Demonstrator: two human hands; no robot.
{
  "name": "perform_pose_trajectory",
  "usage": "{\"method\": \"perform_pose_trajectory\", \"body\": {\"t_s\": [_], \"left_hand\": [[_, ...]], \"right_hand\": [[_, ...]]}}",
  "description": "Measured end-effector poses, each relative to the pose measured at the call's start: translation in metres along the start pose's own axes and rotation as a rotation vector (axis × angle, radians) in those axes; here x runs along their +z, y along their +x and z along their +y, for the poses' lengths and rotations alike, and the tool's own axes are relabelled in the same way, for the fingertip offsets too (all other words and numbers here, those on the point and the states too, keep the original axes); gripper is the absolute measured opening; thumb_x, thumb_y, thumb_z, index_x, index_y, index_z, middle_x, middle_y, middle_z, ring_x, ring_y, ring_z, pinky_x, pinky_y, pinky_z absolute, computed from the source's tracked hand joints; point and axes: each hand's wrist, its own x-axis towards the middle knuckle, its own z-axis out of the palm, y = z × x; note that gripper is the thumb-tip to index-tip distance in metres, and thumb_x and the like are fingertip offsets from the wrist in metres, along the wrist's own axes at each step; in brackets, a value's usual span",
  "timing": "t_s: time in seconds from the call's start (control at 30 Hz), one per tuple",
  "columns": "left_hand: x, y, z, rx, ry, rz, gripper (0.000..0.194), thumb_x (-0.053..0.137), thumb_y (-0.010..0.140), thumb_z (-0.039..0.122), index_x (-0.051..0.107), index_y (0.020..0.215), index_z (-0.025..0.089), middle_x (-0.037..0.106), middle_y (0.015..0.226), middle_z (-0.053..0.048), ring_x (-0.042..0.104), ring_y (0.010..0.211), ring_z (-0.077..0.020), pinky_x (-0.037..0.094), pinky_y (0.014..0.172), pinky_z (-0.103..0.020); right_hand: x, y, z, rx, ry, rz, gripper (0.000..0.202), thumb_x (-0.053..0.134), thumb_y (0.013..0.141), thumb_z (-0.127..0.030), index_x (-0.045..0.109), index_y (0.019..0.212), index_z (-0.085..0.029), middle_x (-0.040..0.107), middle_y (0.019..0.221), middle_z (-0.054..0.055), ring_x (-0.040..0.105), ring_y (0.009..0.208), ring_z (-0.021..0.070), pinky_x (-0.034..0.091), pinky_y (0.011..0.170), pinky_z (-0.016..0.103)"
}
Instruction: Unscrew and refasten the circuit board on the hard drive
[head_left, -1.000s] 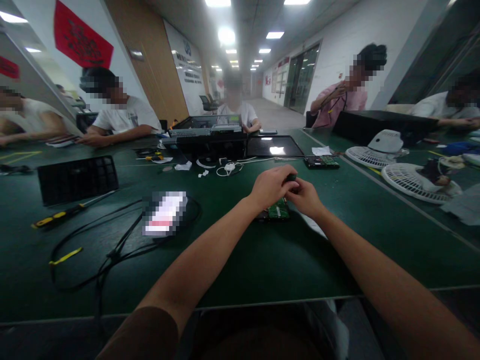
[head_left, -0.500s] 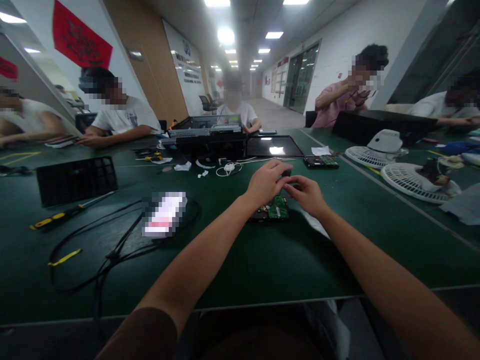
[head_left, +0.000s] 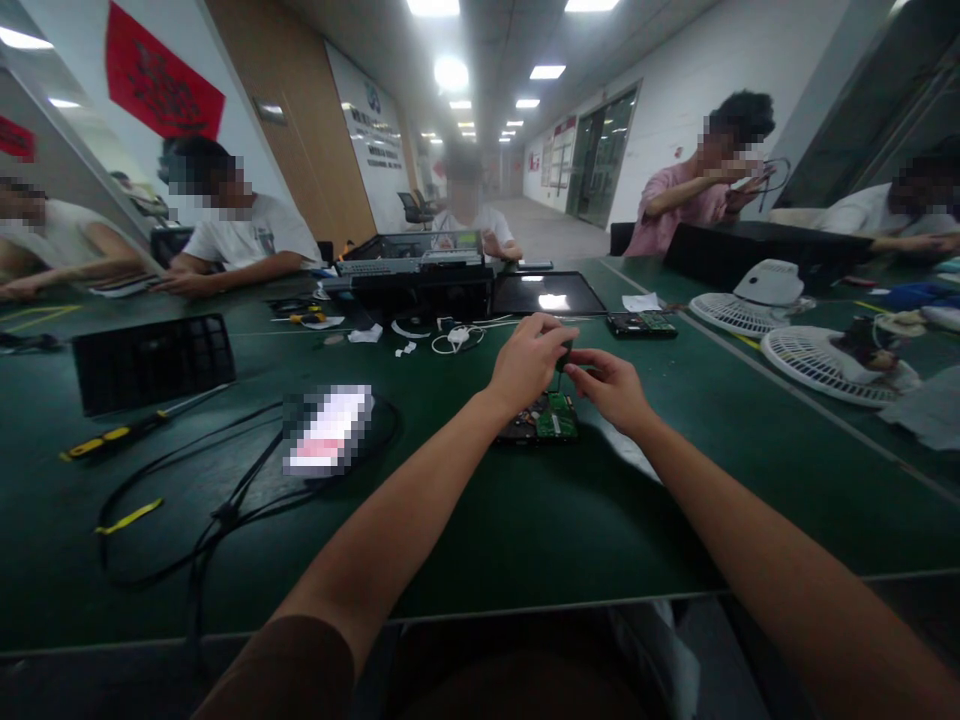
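Note:
A small dark-handled screwdriver (head_left: 564, 354) stands nearly upright in my fingers, its thin shaft pointing down at a hard drive (head_left: 556, 420). My left hand (head_left: 531, 362) is closed around the top of the handle. From the other side, my right hand (head_left: 606, 385) pinches the lower part of the handle between thumb and fingers. The drive lies flat on the green table, green circuit board facing up; my left wrist covers part of it. Whether the tip sits in a screw is too small to tell.
A second hard drive (head_left: 643, 325) lies farther back, near a flat dark panel (head_left: 547, 291). Left are a yellow-black screwdriver (head_left: 120, 438), a phone (head_left: 330, 430) and black cables (head_left: 225, 512). White fan parts (head_left: 836, 365) lie right. Several people sit around the table.
The screwdriver is now upright, with its shaft showing over the circuit board. My left hand has shifted slightly. Across the table, a person in pink now holds a cable lower.

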Motion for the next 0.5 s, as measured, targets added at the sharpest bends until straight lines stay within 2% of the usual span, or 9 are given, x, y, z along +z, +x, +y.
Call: {"method": "perform_pose_trajectory", "body": {"t_s": [0.13, 0.23, 0.4, 0.5], "left_hand": [[0.0, 0.001, 0.005, 0.016, -0.059, -0.035, 0.031, 0.065, 0.098, 0.008, 0.069, 0.126, 0.023, 0.068, 0.122, -0.007, 0.066, 0.116, -0.0213, 0.056, 0.101, -0.038], [0.0, 0.001, 0.014, 0.005, -0.098, -0.074, 0.024, 0.069, 0.098, 0.013, 0.066, 0.12, 0.022, 0.07, 0.123, -0.007, 0.068, 0.116, -0.0221, 0.056, 0.1, -0.038], [0.001, 0.0, 0.022, -0.063, -0.115, -0.116, 0.02, 0.073, 0.097, 0.02, 0.062, 0.113, 0.022, 0.074, 0.114, -0.005, 0.071, 0.102, -0.0218, 0.058, 0.091, -0.036], [0.0, 0.0, 0.019, -0.073, -0.099, -0.124, 0.019, 0.072, 0.099, 0.021, 0.062, 0.115, 0.023, 0.075, 0.114, -0.005, 0.072, 0.101, -0.0216, 0.058, 0.091, -0.037]], "right_hand": [[0.002, 0.001, 0.004, 0.0, 0.064, 0.033, 0.046, 0.083, 0.081, -0.042, 0.068, 0.122, -0.025, 0.071, 0.105, 0.004, 0.058, 0.062, 0.011, 0.051, 0.054, 0.028], [0.006, 0.0, 0.004, -0.003, 0.087, 0.029, 0.05, 0.083, 0.081, -0.041, 0.065, 0.126, -0.026, 0.069, 0.104, 0.003, 0.058, 0.062, 0.0105, 0.05, 0.054, 0.027], [0.008, -0.003, -0.002, -0.006, 0.007, -0.055, 0.038, 0.08, 0.084, -0.045, 0.068, 0.11, -0.021, 0.066, 0.079, -0.001, 0.06, 0.059, 0.0134, 0.048, 0.053, 0.027], [0.008, -0.004, -0.005, -0.015, -0.026, -0.06, 0.034, 0.079, 0.085, -0.049, 0.07, 0.103, -0.021, 0.07, 0.085, 0.001, 0.061, 0.058, 0.0134, 0.05, 0.053, 0.028]]}}
